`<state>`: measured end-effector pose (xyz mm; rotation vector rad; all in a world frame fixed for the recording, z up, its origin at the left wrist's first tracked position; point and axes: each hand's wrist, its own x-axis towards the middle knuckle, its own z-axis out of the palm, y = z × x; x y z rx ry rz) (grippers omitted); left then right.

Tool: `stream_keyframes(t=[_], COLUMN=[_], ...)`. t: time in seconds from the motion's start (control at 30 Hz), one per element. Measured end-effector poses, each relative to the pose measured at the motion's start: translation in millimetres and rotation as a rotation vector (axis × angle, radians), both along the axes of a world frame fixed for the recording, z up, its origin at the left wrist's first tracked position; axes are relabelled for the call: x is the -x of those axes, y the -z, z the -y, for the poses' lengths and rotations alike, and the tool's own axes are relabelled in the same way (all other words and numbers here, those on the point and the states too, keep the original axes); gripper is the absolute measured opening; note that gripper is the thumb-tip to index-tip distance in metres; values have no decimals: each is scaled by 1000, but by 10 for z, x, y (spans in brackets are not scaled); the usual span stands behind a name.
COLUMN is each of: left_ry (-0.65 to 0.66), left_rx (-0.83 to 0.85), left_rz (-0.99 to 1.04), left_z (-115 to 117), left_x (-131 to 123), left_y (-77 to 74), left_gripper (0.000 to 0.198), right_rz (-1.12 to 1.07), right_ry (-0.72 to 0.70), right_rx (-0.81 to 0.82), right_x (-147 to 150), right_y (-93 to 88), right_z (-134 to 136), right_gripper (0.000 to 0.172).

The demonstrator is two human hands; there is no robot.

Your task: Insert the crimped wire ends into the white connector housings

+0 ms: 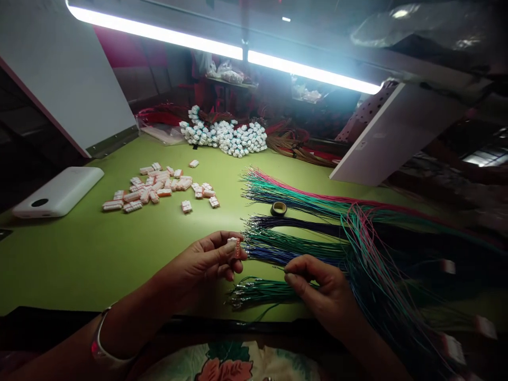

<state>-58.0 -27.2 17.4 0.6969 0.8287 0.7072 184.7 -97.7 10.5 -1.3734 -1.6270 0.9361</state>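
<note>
My left hand [206,262] pinches a small white connector housing [235,247] between thumb and fingertips, just above the green table [79,254]. My right hand [317,288] is closed in a pinch on the end of a thin wire [278,268], a short way right of the connector. Bundles of wires fan out in front of both hands: green wires [257,291] nearest me, blue wires [270,254], dark wires [301,223], and teal and pink wires [286,188] farther back. Their metal-tipped ends point left.
Loose white and orange connectors [154,188] lie scattered at mid-left. A pile of white connectors [224,135] sits at the back. A tape roll [278,208] lies among the wires. A white power bank [59,191] rests at the left edge. White panels stand at both sides.
</note>
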Motion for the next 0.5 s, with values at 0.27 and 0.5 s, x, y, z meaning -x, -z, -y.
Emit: stream_keyframes(t=[0.27,0.5], left_ry=[45,127], left_rx=[58,122], left_rz=[32,61], left_z=[173,221], left_x=[-227,-298], left_y=[36,84], left_gripper=[24,23], right_rz=[-84,-77], right_ry=[18,16], right_rx=[-26,32], right_x=[135,212], right_y=[-10,-29], right_z=[-2,10], right_gripper=[10,13])
